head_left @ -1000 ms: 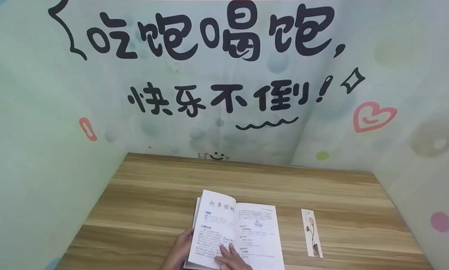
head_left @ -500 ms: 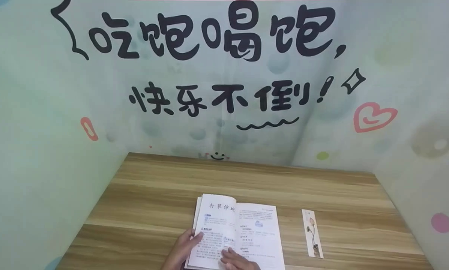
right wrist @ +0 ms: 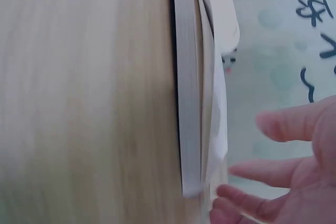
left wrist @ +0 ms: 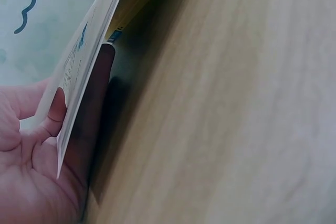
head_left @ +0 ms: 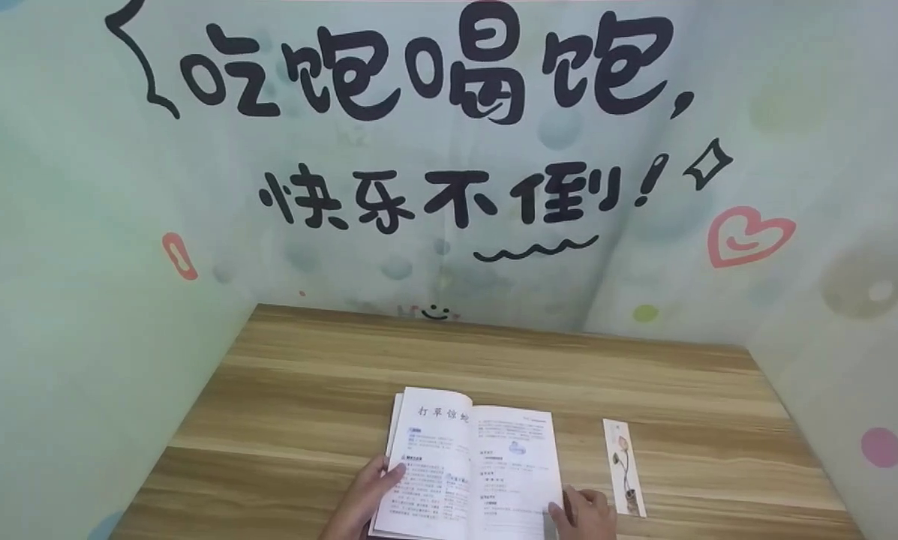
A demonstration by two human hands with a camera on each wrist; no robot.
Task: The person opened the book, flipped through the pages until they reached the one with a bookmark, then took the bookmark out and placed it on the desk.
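An open book [head_left: 433, 465] with printed pages lies in front of me in the head view. My left hand [head_left: 362, 499] grips its left edge, thumb on the page and fingers behind. In the left wrist view the left hand [left wrist: 37, 150] has the raised book side [left wrist: 94, 61] between its fingers, one finger showing underneath. My right hand [head_left: 587, 514] is at the book's lower right edge, thumb at the page's border. From the right wrist, the right hand [right wrist: 289, 171] appears with its thumb and fingers spread apart beside the page block [right wrist: 189, 103].
A white bookmark [head_left: 623, 469] with a flower picture lies to the right of the book, close past my right hand. The wooden table [head_left: 306, 375] meets a printed cloth wall [head_left: 433, 262] at the back, with walls on both sides.
My right hand has left the middle of the pages and moved right to the book's right edge. The left thumb has come onto the left page, which now lies a little lower.
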